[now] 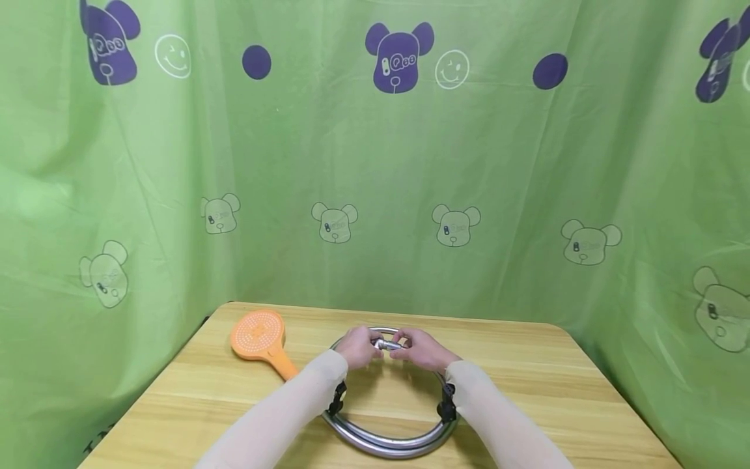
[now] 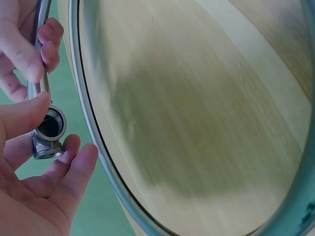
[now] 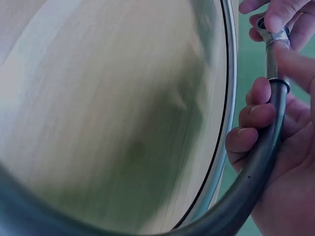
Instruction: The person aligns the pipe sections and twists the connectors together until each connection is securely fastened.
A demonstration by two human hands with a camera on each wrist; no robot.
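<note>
A coiled silver shower hose (image 1: 389, 449) forms a loop over the wooden table. Above the loop's far side, my left hand (image 1: 358, 348) pinches a small metal fitting (image 2: 51, 125) between thumb and fingers. A round threaded opening shows in the fitting, with a second outlet beside it. My right hand (image 1: 427, 351) grips the hose's end, its fingers curled round the metal sleeve and tube, as the right wrist view shows. The fitting and the hose end (image 3: 272, 64) meet in line between the two hands.
An orange shower head (image 1: 258, 335) lies face up on the table (image 1: 545, 384), left of my left hand, its handle partly behind my forearm. Black wrist straps (image 1: 447, 404) overlap the hose loop. A green curtain (image 1: 375, 156) with printed bears surrounds the table's back and sides.
</note>
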